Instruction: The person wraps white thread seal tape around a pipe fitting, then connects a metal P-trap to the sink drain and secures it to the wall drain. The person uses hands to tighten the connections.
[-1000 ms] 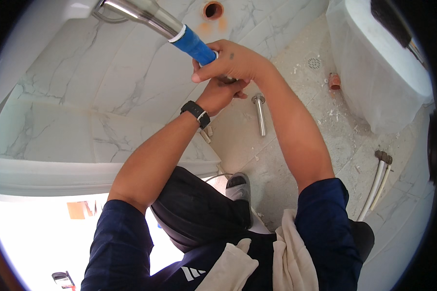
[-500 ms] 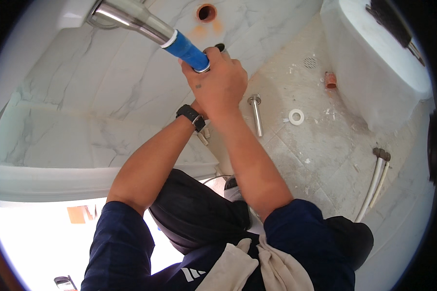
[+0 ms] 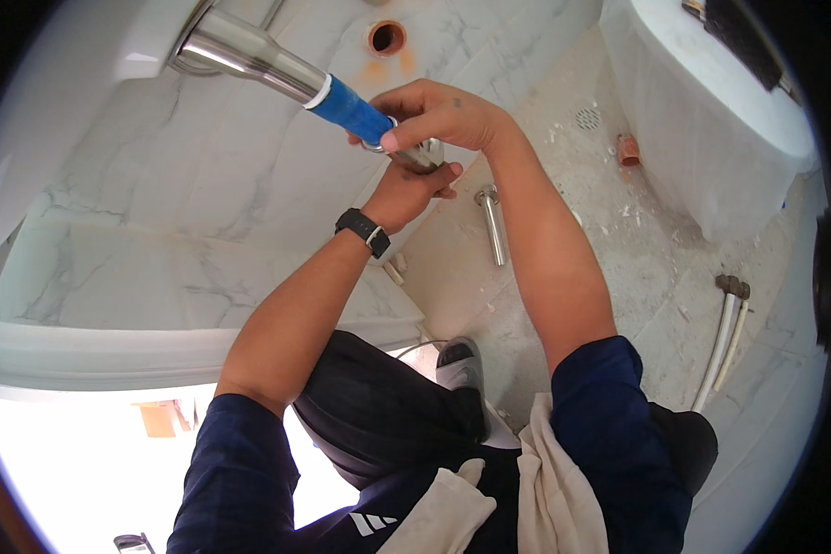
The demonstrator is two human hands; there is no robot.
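A chrome drain pipe [image 3: 254, 55] slants down from the white basin at upper left. A white ring and a blue sleeve [image 3: 351, 108] follow at its lower end. Below the sleeve sits a chrome pipe fitting [image 3: 419, 158] with a collar. My left hand [image 3: 404, 196], a black watch at its wrist, is closed round the fitting's underside, thumb pointing right. From above, my right hand [image 3: 448, 115] curls over the joint between sleeve and fitting, thumb pressed at the collar. Its fingertips are partly hidden behind the sleeve.
An orange-rimmed pipe hole [image 3: 387, 38] opens in the marbled wall. On the dusty floor lie a flanged chrome tube [image 3: 493, 227], an orange pipe stub [image 3: 628, 150] and white hoses [image 3: 716, 349]. A plastic-wrapped white fixture [image 3: 702, 120] stands at right, beyond a floor drain [image 3: 588, 118].
My right hand has turned from wrapping over the joint to gripping from its right side, its elbow swinging outward. My left hand and the chrome fitting are now exposed.
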